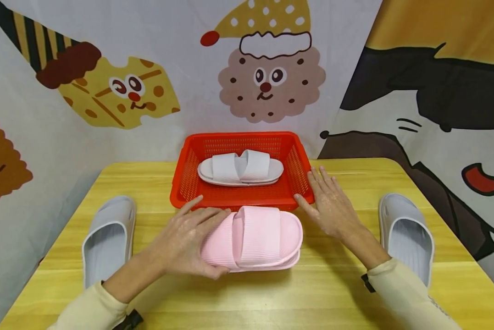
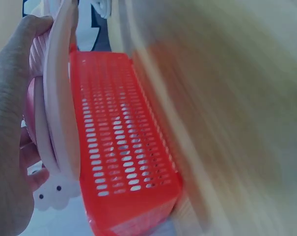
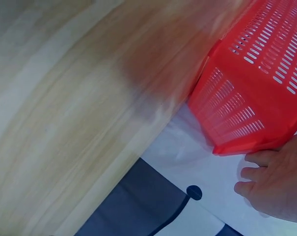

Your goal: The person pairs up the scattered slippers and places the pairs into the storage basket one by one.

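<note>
While the basket (image 1: pixel 230 195) already holds white slippers (image 1: pixel 257 166), my left hand (image 1: pixel 193 240) grips pink slippers (image 1: pixel 261 233) outside, my right hand (image 1: pixel 333 213) is unclenched, and gray clogs (image 1: pixel 113 213) remain near the desk's (image 1: pixel 255 302) edges.

We looked into a small cloth-hung corner, closer to a booth than a furnished room; whether it lay inside a home or a studio we could not tell. The red basket (image 1: pixel 234 197) stood on a yellow wood-grain bench (image 1: pixel 263 302). Behind the basket hung a pale cloth (image 1: pixel 164 27) printed with a cartoon biscuit (image 1: pixel 267 105), and beyond its left side we saw a cartoon cheese wedge (image 1: pixel 119 98). Household footwear gave the place a homely note: white slippers (image 1: pixel 255 167) inside the basket, pink slippers (image 1: pixel 259 238) just in front, and grey slippers (image 1: pixel 110 211) well apart to its left and right.
</note>
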The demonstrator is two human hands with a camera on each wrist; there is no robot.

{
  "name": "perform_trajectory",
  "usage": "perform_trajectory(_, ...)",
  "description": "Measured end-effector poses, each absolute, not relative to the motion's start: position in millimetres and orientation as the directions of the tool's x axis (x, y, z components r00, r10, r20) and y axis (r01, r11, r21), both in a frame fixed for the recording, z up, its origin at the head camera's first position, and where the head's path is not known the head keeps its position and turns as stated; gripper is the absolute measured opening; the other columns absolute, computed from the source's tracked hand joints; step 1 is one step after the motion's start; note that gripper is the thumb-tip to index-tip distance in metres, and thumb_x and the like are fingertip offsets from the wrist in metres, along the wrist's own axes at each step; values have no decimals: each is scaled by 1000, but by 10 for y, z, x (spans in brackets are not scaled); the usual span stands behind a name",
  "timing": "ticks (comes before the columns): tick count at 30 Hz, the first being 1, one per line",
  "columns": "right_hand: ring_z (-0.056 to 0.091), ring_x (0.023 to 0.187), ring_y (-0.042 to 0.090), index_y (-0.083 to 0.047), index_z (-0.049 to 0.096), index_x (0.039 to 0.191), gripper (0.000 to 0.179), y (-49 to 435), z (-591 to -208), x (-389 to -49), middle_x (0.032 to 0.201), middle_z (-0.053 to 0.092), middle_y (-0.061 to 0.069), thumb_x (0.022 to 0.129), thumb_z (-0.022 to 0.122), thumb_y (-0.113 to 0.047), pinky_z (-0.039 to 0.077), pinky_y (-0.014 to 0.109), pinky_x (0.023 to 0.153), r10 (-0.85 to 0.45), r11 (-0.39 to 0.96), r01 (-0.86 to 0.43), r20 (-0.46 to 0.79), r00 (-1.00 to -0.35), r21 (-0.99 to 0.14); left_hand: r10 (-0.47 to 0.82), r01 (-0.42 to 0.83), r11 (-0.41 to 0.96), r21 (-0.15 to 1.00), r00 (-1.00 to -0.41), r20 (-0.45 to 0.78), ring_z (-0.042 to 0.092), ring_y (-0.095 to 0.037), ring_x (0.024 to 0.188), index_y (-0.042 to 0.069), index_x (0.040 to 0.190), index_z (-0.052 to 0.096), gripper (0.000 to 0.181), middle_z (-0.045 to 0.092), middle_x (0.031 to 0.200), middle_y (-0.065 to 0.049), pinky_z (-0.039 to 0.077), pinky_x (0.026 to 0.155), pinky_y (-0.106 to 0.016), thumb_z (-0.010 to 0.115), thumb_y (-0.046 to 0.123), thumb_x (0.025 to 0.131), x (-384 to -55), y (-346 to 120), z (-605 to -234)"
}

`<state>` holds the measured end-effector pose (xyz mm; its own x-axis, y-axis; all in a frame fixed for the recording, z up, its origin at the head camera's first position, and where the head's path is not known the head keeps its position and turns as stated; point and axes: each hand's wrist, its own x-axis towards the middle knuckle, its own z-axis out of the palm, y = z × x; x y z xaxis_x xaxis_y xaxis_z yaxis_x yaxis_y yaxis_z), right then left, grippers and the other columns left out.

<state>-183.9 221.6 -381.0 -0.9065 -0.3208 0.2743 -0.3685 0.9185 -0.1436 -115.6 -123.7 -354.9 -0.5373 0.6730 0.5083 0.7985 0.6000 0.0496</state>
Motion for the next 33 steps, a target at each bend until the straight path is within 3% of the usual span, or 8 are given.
perform_trajectory(15, 3, 135, 24, -1, 25, 141, 78, 2218, -3837, -1832, 145, 21, 15, 89, 30, -59, 4, 43, 106, -329, 914, -383, 309, -892, -132, 623, 793, 607, 42, -509, 594, 52, -20, 105, 6, 124, 54, 90, 58, 115, -7, 18, 103, -47, 63, 64, 55, -1338, -1261, -3428)
perform_trajectory(22, 4, 135, 24, -1, 26, 141, 77, 2213, -3834, -1833, 146, 22, 14, 90, 30, -58, 3, 42, 106, -335, 910, -392, 316, -887, -136, 611, 764, 644, 40, -546, 573, 51, -22, 107, 7, 127, 51, 92, 55, 119, -7, 14, 104, -47, 62, 63, 55, -1408, -1267, -3425)
perform_trajectory(33, 7, 135, 26, 0, 26, 141, 76, 2217, -3835, -1827, 145, 22, 14, 90, 30, -57, 7, 45, 106, -330, 909, -391, 327, -886, -142, 611, 750, 662, 19, -553, 567, 49, -22, 109, 9, 127, 50, 88, 53, 121, -5, 13, 104, -46, 61, 62, 58, -1569, -1213, -3405)
